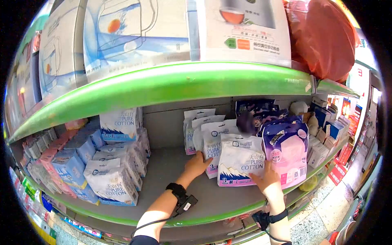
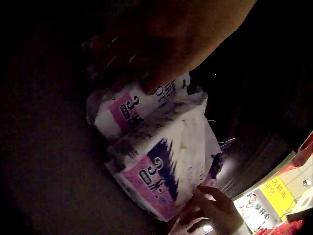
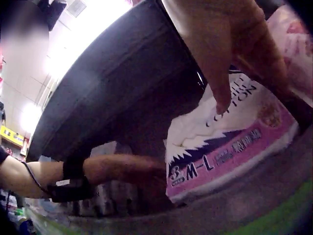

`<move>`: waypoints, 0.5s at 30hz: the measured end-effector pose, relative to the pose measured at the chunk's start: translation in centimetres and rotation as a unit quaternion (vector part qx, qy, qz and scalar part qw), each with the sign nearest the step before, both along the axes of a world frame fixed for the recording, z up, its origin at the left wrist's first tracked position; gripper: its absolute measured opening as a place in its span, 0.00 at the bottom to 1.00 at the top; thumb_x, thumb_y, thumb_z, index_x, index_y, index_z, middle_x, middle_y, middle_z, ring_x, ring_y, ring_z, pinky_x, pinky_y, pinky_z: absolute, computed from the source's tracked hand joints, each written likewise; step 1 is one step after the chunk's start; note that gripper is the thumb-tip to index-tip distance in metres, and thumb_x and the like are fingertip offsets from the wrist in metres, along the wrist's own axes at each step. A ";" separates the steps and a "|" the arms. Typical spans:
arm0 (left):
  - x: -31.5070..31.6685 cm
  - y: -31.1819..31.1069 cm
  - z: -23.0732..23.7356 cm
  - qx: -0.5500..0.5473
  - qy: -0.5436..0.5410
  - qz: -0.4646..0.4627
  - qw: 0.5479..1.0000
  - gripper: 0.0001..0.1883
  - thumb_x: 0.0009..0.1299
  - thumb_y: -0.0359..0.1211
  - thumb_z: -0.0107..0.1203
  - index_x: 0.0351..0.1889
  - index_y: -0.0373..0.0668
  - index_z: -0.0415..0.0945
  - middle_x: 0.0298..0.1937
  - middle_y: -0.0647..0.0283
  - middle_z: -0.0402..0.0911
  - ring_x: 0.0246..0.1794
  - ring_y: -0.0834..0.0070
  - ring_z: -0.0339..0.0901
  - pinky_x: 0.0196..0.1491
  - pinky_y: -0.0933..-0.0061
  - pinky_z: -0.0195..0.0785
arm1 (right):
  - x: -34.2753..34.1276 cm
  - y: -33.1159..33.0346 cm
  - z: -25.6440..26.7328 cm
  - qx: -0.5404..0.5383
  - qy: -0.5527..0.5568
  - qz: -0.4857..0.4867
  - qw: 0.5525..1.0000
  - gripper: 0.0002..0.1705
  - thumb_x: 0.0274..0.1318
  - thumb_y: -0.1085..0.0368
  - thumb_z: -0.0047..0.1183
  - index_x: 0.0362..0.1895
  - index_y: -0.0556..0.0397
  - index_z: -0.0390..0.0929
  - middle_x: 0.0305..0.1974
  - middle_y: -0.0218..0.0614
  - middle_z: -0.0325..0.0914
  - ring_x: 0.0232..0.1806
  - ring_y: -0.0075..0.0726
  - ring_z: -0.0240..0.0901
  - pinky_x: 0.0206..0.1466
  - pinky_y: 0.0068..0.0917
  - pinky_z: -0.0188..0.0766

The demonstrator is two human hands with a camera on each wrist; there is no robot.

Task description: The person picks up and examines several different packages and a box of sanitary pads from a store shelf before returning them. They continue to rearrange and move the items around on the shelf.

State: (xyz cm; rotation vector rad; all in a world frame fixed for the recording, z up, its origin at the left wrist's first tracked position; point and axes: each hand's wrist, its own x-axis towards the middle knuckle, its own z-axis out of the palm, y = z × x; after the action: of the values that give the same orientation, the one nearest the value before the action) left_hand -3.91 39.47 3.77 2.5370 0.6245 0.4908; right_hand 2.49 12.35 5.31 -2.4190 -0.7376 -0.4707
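Observation:
Two soft white packs printed PURE COTTON stand one behind the other at mid-shelf. The front pack (image 1: pixel 241 163) has dark blue peaks and a pink lower band marked M-L. My right hand (image 1: pixel 267 178) holds its right edge, thumb on the printed face (image 3: pixel 234 132) and fingers round the side. The pack behind (image 1: pixel 213 143) sits slightly to the left, partly covered by the front one. My left hand (image 1: pixel 196 166) grips its left edge, with the thumb toward its front; the other fingers are dark in the left wrist view. A purple and pink pack (image 1: pixel 286 153) stands against the right hand's side.
More white packs (image 1: pixel 199 118) stand behind. Stacked Pure Cotton packs (image 1: pixel 112 183) and blue packs (image 1: pixel 67 165) fill the shelf's left. Overhead runs a green-edged shelf (image 1: pixel 183 81) carrying large boxes (image 1: pixel 136 49). Small boxes (image 1: pixel 332 126) stand at right. A green lip (image 1: pixel 196 220) edges this shelf.

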 end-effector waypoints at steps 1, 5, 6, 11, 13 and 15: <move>0.0 0.0 0.1 0.007 -0.008 -0.023 1.000 0.26 0.63 0.50 0.46 0.44 0.35 0.66 0.43 0.44 0.73 0.43 0.49 0.72 0.43 0.56 0.66 | 0.3 0.4 -0.7 0.014 -0.003 0.020 1.000 0.39 0.40 0.51 0.58 0.52 0.60 0.55 0.38 0.56 0.72 0.39 0.59 0.71 0.41 0.45 0.68; 0.9 0.3 -1.4 0.034 -0.030 -0.006 0.999 0.21 0.64 0.46 0.45 0.42 0.37 0.68 0.45 0.43 0.71 0.42 0.49 0.72 0.43 0.55 0.66 | 1.0 1.5 -1.4 0.034 0.069 0.073 0.994 0.45 0.35 0.50 0.61 0.52 0.61 0.51 0.40 0.58 0.71 0.40 0.58 0.71 0.40 0.44 0.69; 0.8 0.2 -1.6 0.051 -0.059 -0.005 0.997 0.18 0.65 0.44 0.44 0.43 0.38 0.69 0.46 0.44 0.69 0.42 0.48 0.72 0.43 0.54 0.66 | 1.2 1.7 -1.5 0.031 0.072 0.084 0.993 0.45 0.35 0.50 0.62 0.52 0.61 0.51 0.40 0.58 0.71 0.40 0.58 0.72 0.40 0.44 0.69; -1.7 1.4 -0.5 0.088 -0.125 0.026 0.988 0.13 0.62 0.34 0.44 0.43 0.41 0.70 0.46 0.49 0.69 0.44 0.48 0.70 0.44 0.53 0.65 | -0.4 4.4 0.2 -0.020 0.070 0.118 0.990 0.43 0.36 0.48 0.61 0.48 0.62 0.52 0.36 0.57 0.73 0.36 0.56 0.73 0.36 0.43 0.70; -3.3 2.9 -0.3 0.084 -0.099 0.035 0.991 0.13 0.62 0.34 0.44 0.43 0.41 0.70 0.46 0.49 0.69 0.44 0.49 0.70 0.45 0.54 0.65 | -0.7 6.1 -0.4 -0.047 0.025 0.151 0.987 0.43 0.37 0.44 0.59 0.45 0.63 0.53 0.31 0.55 0.75 0.33 0.54 0.74 0.33 0.41 0.71; -5.0 4.2 0.0 0.065 -0.084 0.040 0.994 0.13 0.60 0.33 0.45 0.43 0.42 0.71 0.47 0.50 0.69 0.44 0.49 0.70 0.45 0.55 0.64 | -1.3 8.0 -0.5 -0.054 0.026 0.166 0.984 0.45 0.37 0.42 0.58 0.46 0.65 0.54 0.29 0.56 0.74 0.31 0.55 0.74 0.32 0.40 0.71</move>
State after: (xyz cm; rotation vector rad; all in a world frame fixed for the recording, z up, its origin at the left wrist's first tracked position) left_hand -8.90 43.70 3.78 2.5634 0.6534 0.7877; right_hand 1.20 20.38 4.77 -2.3307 -1.1426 -0.2389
